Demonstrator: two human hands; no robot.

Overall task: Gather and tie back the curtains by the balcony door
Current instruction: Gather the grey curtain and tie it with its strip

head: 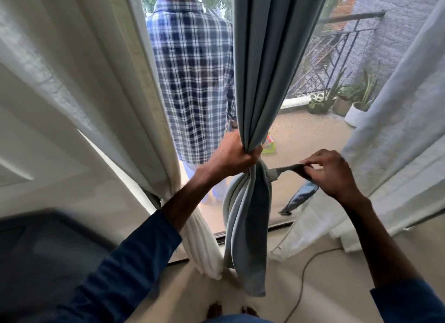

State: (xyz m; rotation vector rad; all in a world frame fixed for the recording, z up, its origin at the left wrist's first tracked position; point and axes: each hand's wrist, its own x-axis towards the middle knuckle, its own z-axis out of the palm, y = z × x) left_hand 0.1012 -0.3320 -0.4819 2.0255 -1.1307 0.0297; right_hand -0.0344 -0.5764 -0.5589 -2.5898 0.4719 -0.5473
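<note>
1. Toes point(216, 309) of two bare feet peek in at the bottom edge on the pale floor point(192, 293), and a thin cable point(302, 278) snakes past on their right.
2. Two arms in dark blue sleeves reach up and forward from there; a dark, blurred piece of furniture point(48, 250) sits low on the left.
3. The left hand point(232, 157) is closed in a tight fist round the blue-grey curtain point(265, 70), squeezing its folds into one bunch. Below the fist the cloth hangs in a loose twist that nearly reaches the floor.
4. The right hand point(330, 171) pinches a narrow tie strip point(286, 169) between thumb and fingertips, the other fingers loosely curled. The strip runs taut from the bunch, just under the left fist, across to this hand, and its shiny end dangles below.
5. A white curtain point(96, 82) hangs on the left, gathered down to the door track beside the blue one. A sheer white curtain point(397, 130) falls on the right, its hem pooled on the floor.
6. Past the doorway a person in a checked shirt point(192, 70) stands on the balcony, back turned.
7. Further out are a small green object point(269, 147) on the balcony floor, potted plants point(349, 101) in the corner and a dark metal railing point(337, 50).
</note>
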